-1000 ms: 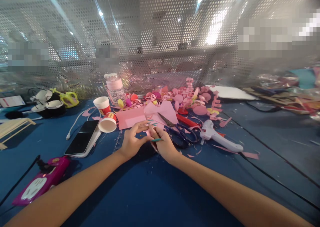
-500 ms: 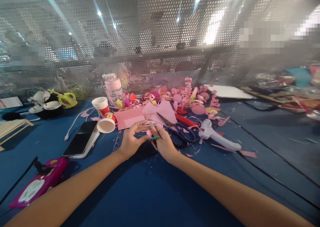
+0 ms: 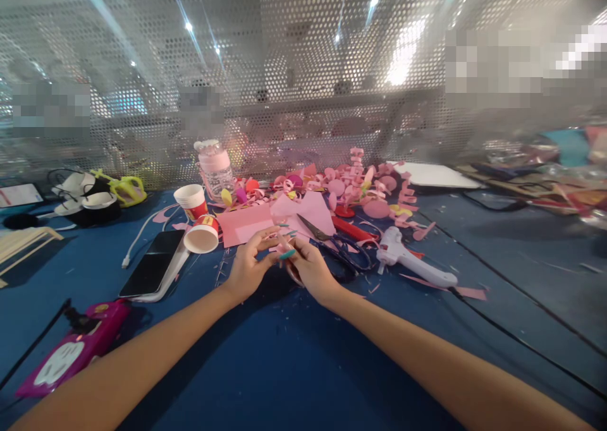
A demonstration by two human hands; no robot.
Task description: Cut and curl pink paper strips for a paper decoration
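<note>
Blue tabletop (image 3: 294, 361): fingers (image 3: 263, 240) together on pink scrap (image 3: 283, 244)

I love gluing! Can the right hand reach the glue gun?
Probably yes: the glue gun lies uncovered just beside the right hand, only flat scissors between them, though it and the left hand pinch a pink paper scrap.

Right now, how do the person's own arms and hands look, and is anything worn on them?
The left arm and the right arm are bare as far as the picture's edge; no sleeves show. The left hand and the right hand wear no gloves, and no watch or bracelet shows at the wrists. The fingernails are long and painted teal green.
</note>
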